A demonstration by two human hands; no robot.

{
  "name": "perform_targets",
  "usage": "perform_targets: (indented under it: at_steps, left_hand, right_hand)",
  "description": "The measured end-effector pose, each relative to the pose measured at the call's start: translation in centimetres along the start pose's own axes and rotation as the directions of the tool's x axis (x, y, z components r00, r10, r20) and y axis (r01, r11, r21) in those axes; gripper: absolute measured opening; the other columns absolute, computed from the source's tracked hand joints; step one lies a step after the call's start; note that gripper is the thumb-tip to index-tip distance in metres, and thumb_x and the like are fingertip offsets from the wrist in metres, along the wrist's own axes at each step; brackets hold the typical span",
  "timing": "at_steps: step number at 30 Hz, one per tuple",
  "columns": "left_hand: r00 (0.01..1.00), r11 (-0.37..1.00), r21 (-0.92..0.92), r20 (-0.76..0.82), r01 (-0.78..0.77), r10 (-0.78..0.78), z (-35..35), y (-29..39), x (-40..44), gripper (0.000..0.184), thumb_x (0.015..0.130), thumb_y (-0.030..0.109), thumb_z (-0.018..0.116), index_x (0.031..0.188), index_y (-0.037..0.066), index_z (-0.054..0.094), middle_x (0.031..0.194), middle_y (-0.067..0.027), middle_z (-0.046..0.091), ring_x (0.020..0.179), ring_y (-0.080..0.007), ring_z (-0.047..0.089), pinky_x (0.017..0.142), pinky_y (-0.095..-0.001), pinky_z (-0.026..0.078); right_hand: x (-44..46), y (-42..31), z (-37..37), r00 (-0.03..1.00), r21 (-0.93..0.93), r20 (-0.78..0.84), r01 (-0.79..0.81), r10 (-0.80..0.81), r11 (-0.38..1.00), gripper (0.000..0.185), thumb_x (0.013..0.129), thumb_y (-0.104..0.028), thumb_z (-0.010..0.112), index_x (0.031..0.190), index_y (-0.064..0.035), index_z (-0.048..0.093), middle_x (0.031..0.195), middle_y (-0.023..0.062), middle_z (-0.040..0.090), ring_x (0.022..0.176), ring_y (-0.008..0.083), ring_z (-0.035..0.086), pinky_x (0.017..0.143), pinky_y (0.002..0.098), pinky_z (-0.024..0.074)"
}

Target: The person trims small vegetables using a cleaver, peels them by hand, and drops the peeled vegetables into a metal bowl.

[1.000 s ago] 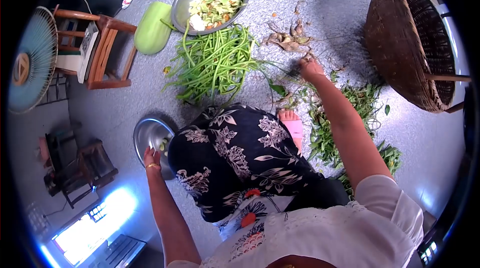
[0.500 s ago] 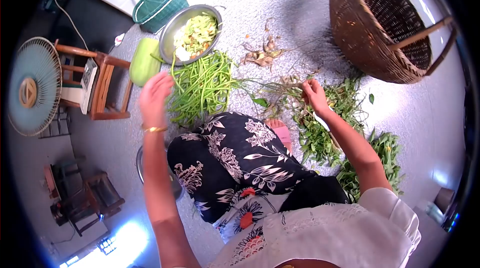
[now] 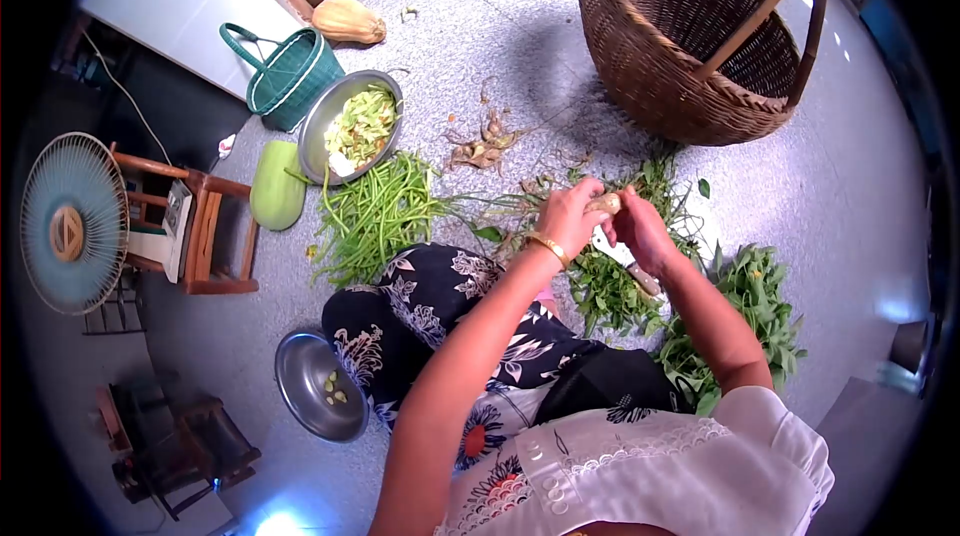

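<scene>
Above the leafy greens (image 3: 610, 298), my left hand (image 3: 568, 220) and my right hand (image 3: 643, 234) meet, fingers bent around a pale, brownish garlic bulb (image 3: 605, 203). Both hands are closed on it, and the fingers partly cover it. Just below them a knife (image 3: 645, 280) with a brownish handle and pale blade lies on the greens. Left of my hands, thin stalks run toward a heap of long green stems (image 3: 375, 216). More dry bulbs (image 3: 485, 148) with withered stalks lie on the floor farther out.
A large wicker basket (image 3: 650, 71) stands at upper right. At left are a metal bowl (image 3: 310, 161) of cut vegetables, a green basket (image 3: 290, 86), a pale green gourd (image 3: 277, 186) and a fan (image 3: 70, 221). A second metal bowl (image 3: 310, 406) with several small pieces sits by my leg.
My left hand has moved right, from beside the green stems to my right hand. Both hands now hold the bulb. The view has shifted, and the lower metal bowl shows more fully.
</scene>
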State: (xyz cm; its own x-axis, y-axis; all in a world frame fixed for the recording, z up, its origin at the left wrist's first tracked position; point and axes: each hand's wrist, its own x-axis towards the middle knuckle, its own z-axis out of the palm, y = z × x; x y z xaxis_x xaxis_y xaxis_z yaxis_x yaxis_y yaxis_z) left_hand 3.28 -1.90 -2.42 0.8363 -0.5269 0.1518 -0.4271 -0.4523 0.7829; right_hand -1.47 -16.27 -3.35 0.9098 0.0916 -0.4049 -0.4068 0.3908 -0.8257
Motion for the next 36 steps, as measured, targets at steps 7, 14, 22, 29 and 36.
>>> perform_targets:
  at_steps: [7,14,22,29,36]
  left_hand:
    - [0.819,0.15,-0.873,0.36,0.465,-0.447,0.2,1.2,-0.4,0.024,0.084,0.02,0.047,0.1,0.002,0.046,0.082,-0.0087,0.057,0.064,-0.0123,0.056,0.053,-0.0211,0.046]
    - [0.807,-0.013,-0.907,0.38,0.42,-0.452,0.6,-0.9,-1.9,0.02,0.086,0.021,0.045,0.098,0.006,0.048,0.071,-0.0013,0.047,0.044,-0.0041,0.033,0.034,-0.0166,0.025]
    - [0.841,0.005,-0.927,0.337,0.374,-0.424,-0.7,-2.1,-2.0,0.037,0.085,0.034,0.044,0.108,0.004,0.046,0.071,-0.0014,0.049,0.046,-0.0036,0.036,0.035,-0.0155,0.026]
    - [0.791,0.074,-0.924,0.277,0.375,-0.546,0.1,-3.0,-2.0,0.025,0.083,0.024,0.051,0.099,0.005,0.05,0.078,-0.0034,0.055,0.056,-0.007,0.048,0.045,-0.0182,0.039]
    - [0.87,0.215,-0.926,0.186,0.311,-0.457,0.1,-2.4,-1.7,0.028,0.078,0.01,0.056,0.102,0.004,0.044,0.087,-0.0083,0.056,0.064,-0.0102,0.051,0.053,-0.0207,0.041]
  right_hand:
    - [2.1,12.7,-12.8,0.939,-0.91,-0.252,-0.149,-0.232,0.387,0.029,0.08,-0.028,0.046,0.091,-0.0013,0.049,0.068,0.0097,0.054,0.063,0.021,0.054,0.058,0.0339,0.0449]
    - [0.0,18.7,-14.7,0.944,-0.909,-0.33,-0.326,-0.031,-0.26,0.022,0.084,-0.02,0.03,0.089,-0.005,0.046,0.097,0.0142,0.05,0.092,0.0277,0.049,0.073,0.0368,0.0408]
    - [1.4,19.6,-15.9,0.919,-0.895,-0.386,-0.394,-0.079,-0.211,0.018,0.082,-0.019,0.038,0.094,-0.0061,0.041,0.086,0.0141,0.055,0.081,0.0281,0.056,0.067,0.0363,0.0449]
    - [0.2,19.2,-14.8,0.945,-0.917,-0.316,-0.326,-0.08,-0.231,0.044,0.065,-0.023,0.058,0.098,-0.0031,0.037,0.086,0.0187,0.053,0.082,0.0317,0.055,0.069,0.0402,0.044]
    - [-1.6,15.2,-13.4,0.903,-0.868,-0.418,-0.363,-0.104,0.338,0.05,0.063,-0.028,0.06,0.099,-0.0033,0.034,0.09,0.0196,0.055,0.084,0.0355,0.054,0.071,0.0401,0.0423]
